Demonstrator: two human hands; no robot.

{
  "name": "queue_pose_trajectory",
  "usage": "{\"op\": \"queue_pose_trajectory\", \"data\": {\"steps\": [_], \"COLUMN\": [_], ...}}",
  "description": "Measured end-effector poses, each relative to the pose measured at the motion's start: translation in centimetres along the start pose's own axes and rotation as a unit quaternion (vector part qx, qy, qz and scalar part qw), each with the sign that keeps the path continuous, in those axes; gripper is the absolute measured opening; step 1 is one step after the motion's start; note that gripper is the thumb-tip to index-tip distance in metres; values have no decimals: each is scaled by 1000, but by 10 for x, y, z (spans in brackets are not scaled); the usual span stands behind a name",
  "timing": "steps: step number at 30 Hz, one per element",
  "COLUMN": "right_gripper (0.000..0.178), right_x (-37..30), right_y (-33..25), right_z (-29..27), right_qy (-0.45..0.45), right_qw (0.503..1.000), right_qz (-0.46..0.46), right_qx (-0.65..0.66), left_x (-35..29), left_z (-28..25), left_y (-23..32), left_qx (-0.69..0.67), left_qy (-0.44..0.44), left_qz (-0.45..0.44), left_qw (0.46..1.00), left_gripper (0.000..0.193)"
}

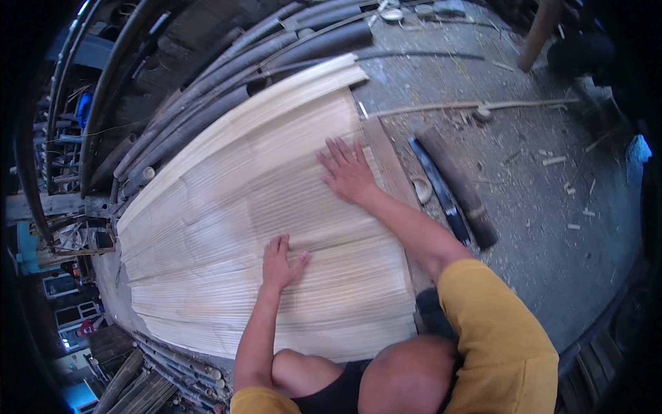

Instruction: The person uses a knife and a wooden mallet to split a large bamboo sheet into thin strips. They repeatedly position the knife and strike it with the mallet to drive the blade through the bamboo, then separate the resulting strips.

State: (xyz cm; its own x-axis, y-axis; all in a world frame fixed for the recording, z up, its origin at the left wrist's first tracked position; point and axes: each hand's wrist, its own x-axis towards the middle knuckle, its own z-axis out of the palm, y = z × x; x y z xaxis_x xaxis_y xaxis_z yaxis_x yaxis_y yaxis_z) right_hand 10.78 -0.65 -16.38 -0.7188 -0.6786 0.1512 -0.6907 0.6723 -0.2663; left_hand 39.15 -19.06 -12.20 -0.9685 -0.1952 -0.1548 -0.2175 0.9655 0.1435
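A broad sheet of pale, thin wooden or bamboo slats (200, 241) lies spread in front of me, its slats running side by side from left to right. My left hand (280, 265) rests on its near middle part, palm down with the fingers stretched out. Farther off and to the right, my right hand (348, 172) lies on the sheet close to its right end, fingers spread. Neither hand holds anything. Along the far edge, a stack of slats (255, 117) stands slightly raised above the others. A flat brown board (390, 163) shows under the sheet's right end.
Long dark bamboo poles (200, 121) lie beyond the sheet. On the floor to the right are a brown bamboo length (460, 190), a dark strip (440, 191), a curved offcut (421, 189) and scattered shavings. More poles (181, 366) are stacked at lower left.
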Motion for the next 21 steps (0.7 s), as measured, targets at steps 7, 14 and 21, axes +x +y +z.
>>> {"op": "queue_pose_trajectory", "data": {"steps": [7, 14, 21], "right_gripper": [62, 66, 77], "right_x": [-44, -287, -289], "right_y": [23, 110, 101], "right_z": [-47, -102, -127], "right_qy": [10, -189, -187], "right_qw": [976, 945, 905], "right_qz": [132, 264, 338], "right_qx": [172, -28, 177], "left_x": [4, 19, 68], "left_z": [-9, -20, -54], "left_y": [9, 40, 162], "left_qx": [5, -60, -240], "left_qy": [-61, -71, -117], "left_qz": [-26, -71, 33], "left_qw": [998, 993, 963], "left_gripper": [84, 81, 73]}}
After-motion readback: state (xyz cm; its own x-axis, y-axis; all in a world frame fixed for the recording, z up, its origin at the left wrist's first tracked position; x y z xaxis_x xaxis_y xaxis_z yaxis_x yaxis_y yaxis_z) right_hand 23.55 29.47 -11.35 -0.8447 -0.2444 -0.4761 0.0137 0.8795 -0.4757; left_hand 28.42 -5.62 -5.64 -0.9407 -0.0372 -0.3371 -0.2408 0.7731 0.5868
